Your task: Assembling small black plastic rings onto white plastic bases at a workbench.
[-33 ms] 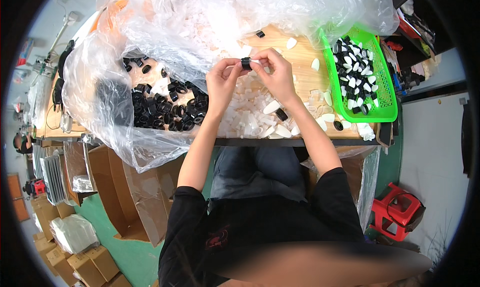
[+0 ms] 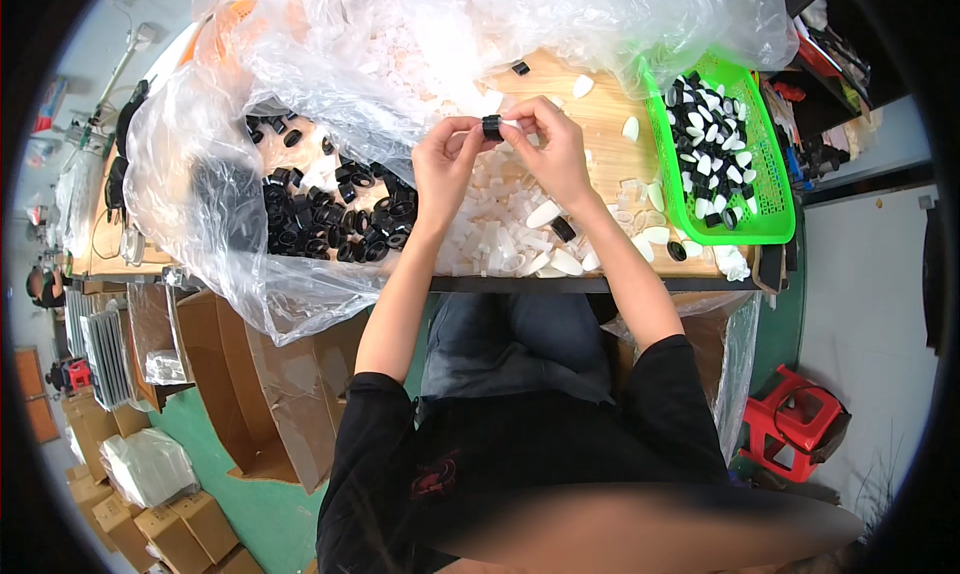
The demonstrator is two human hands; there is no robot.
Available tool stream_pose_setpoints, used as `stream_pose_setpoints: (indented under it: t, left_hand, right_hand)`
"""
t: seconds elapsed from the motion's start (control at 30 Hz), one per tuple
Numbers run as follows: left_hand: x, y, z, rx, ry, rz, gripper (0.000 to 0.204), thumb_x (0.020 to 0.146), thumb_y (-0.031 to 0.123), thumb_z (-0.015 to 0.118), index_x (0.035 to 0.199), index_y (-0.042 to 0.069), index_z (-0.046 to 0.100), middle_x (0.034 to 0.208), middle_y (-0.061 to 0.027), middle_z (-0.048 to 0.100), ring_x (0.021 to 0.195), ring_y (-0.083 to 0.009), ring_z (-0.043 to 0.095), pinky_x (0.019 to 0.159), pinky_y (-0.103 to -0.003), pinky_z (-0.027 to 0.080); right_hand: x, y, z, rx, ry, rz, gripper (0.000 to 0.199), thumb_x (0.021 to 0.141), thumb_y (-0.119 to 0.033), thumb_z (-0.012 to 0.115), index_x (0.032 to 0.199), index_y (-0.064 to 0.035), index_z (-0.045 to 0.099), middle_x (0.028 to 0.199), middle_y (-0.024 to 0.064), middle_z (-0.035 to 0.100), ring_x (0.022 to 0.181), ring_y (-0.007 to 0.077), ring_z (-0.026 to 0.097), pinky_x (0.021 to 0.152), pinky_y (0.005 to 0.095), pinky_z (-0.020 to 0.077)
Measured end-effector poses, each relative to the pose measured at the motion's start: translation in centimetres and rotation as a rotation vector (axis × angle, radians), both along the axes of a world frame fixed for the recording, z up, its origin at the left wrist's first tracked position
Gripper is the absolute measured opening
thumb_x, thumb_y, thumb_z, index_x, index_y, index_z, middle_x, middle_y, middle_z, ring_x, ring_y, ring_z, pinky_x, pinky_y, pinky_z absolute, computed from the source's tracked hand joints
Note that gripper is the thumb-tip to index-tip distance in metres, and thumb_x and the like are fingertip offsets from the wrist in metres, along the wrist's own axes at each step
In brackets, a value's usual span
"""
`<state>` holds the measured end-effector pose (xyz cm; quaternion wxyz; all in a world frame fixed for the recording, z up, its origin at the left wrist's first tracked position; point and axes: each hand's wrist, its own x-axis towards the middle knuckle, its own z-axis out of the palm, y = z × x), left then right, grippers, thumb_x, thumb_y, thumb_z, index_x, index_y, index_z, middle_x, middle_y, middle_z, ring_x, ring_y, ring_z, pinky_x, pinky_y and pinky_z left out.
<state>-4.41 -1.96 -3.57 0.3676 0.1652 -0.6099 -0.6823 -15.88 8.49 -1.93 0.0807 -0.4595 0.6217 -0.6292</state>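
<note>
Over the wooden table, both hands meet at one small black ring-shaped part. My left hand pinches its left side between thumb and fingers. On the other side my right hand is closed on a small white piece, pressed against the black part; the fingertips cover most of it. Below the hands lies a heap of translucent white plastic pieces. To the left, a pile of black ring parts rests in an opened clear plastic bag.
A bright green basket at the right holds black parts with white pieces. Loose white oval pieces lie on the table. Clear plastic sheeting covers the far side. Cardboard boxes stand below left, and a red stool below right.
</note>
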Motion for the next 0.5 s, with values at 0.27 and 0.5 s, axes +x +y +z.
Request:
stream_pose_setpoints:
  t: [0.27, 0.5]
  left_hand:
    - [0.1, -0.1, -0.2, -0.111, -0.068, 0.054, 0.010, 0.095, 0.001, 0.057, 0.101, -0.007, 0.059, 0.087, -0.0109, 0.069, 0.080, -0.0158, 0.070, 0.071, -0.023, 0.055]
    - [0.2, -0.2, 0.7, 0.058, 0.059, -0.067, 0.014, 0.097, 0.004, 0.055, 0.107, -0.006, 0.058, 0.100, -0.0123, 0.067, 0.089, -0.0165, 0.067, 0.084, -0.028, 0.055]
  right_hand:
    - [-0.1, -0.3, -1.0, -0.012, -0.067, 0.047, 0.011, 0.087, -0.001, 0.066, 0.097, 0.0012, 0.062, 0.091, 0.0025, 0.062, 0.080, 0.0080, 0.059, 0.077, 0.0236, 0.0501]
    - [-0.1, -0.2, -0.5, -0.017, -0.131, 0.075, 0.013, 0.088, -0.002, 0.067, 0.100, 0.0009, 0.063, 0.092, 0.0013, 0.061, 0.079, 0.0060, 0.056, 0.075, 0.0225, 0.0488]
